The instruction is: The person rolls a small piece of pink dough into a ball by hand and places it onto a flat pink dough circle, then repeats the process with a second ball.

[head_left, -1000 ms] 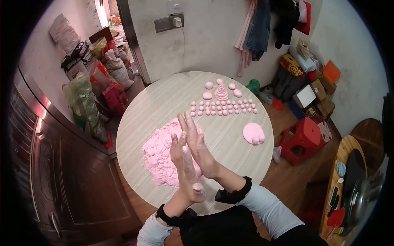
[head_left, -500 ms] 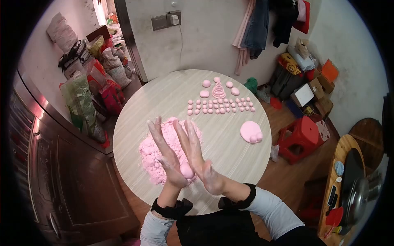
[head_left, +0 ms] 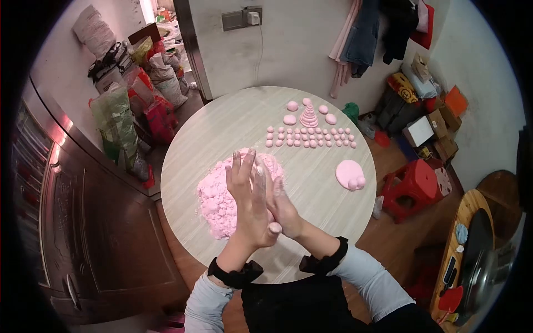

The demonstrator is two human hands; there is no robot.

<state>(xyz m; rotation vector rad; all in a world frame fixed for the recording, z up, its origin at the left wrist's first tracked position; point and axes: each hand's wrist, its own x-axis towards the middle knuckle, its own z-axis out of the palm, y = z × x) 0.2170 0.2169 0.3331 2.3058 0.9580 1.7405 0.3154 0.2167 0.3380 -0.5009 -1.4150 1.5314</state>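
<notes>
My left hand (head_left: 251, 202) and my right hand (head_left: 283, 205) are pressed palm to palm above the round table (head_left: 189, 144), with fingers stretched out and dusted pink. Between the palms a sliver of pink shows; most of the ball there is hidden. Under and beyond my hands lies a crumbly pink dough heap (head_left: 216, 202). Rows of small pink balls (head_left: 312, 137) lie toward the far right, below a ridged pink cone (head_left: 308, 117) with several larger pink lumps (head_left: 292, 106) around it. A flat pink disc (head_left: 348, 174) carrying small balls is at the right.
A red stool (head_left: 411, 188) stands right of the table. Bags (head_left: 116, 122) are piled by the doorway at the left. A wooden board with a lidded pan (head_left: 477, 277) is at the lower right. Clothes (head_left: 361, 39) hang on the wall.
My palms have come together over the pink ball, which showed between them before, and my left hand has turned. The view has shifted, so the table appears slightly further right.
</notes>
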